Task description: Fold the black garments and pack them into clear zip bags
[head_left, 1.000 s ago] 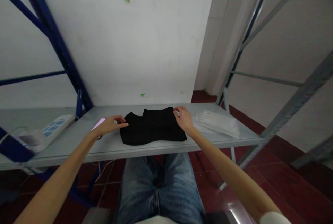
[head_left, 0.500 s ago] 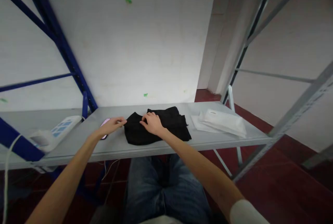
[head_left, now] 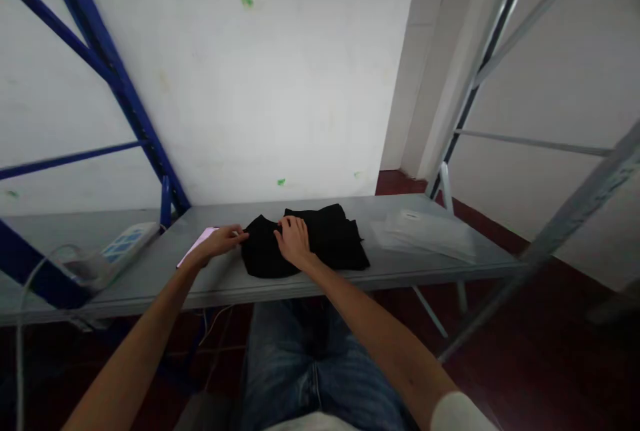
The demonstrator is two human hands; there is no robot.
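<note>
Black garment (head_left: 327, 244) lies folded mid-shelf (head_left: 400, 265). Left hand (head_left: 220, 242) touches its left edge; right hand (head_left: 294, 242) rests on top, fingers curled. Can't tell if either is actually gripping. Likely mid-fold, smoothing step. Next move calls for pinching the left edge firmly.

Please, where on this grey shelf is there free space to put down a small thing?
The widest bare patch lies between the power strip and the phone, toward the front edge of the shelf. A thin strip runs behind the black cloth along the wall. The middle is crowded: left hand, right hand, cloth, then plastic bags.
</note>
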